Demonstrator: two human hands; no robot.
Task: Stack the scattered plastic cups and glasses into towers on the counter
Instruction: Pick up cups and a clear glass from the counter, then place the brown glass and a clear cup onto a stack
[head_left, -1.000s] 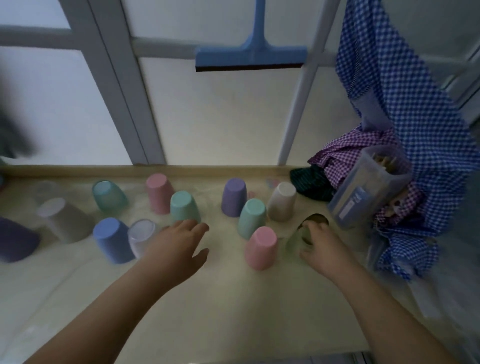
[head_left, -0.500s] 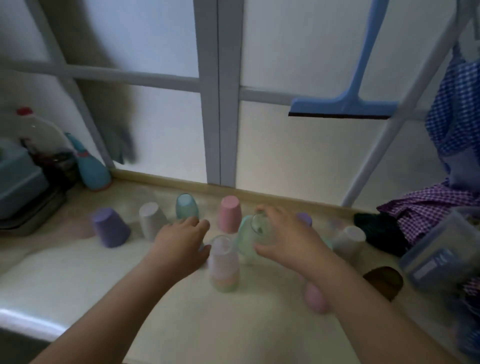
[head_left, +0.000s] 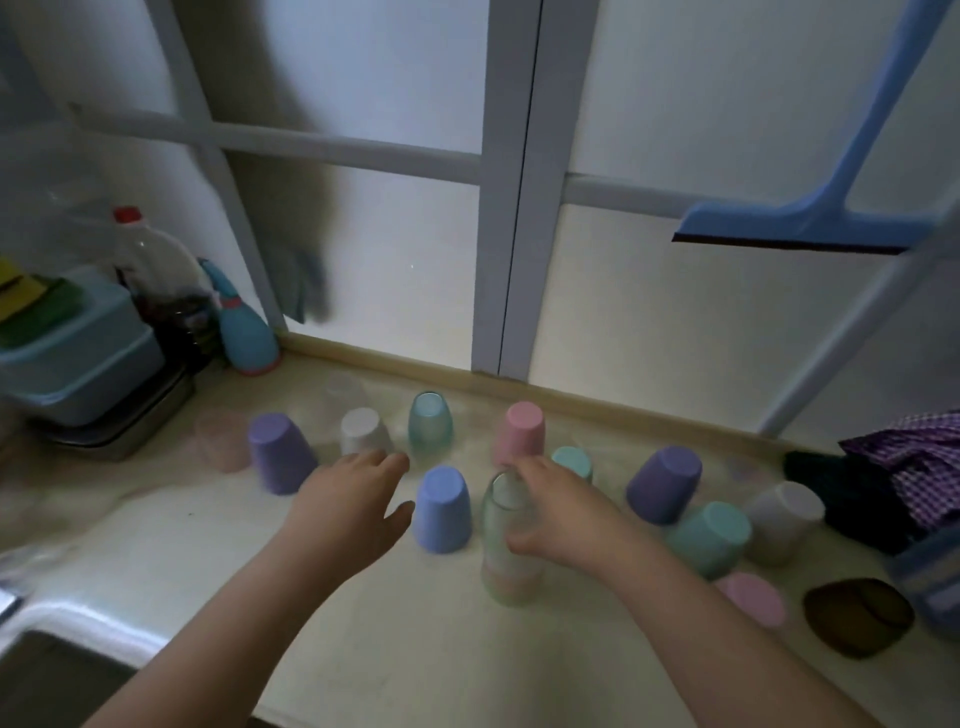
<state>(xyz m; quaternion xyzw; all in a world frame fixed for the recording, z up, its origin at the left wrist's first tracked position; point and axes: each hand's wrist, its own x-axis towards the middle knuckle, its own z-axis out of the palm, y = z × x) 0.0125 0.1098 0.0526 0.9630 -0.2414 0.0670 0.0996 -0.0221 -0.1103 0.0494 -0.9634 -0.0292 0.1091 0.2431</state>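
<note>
Clear cup tower (head_left: 506, 551) going up mid-table (head_left: 395, 639)

Right hand (head_left: 561, 514) has its grip wrapped round the tower's top glass; blue cup (head_left: 442, 509) sits upside down just left of the tower, and the left hand (head_left: 353, 506) hovers past that, fingers loose, holding nothing.

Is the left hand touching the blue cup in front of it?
Apart. The head view shows a strip of bare counter between the left hand's thumb and the blue cup.
</note>
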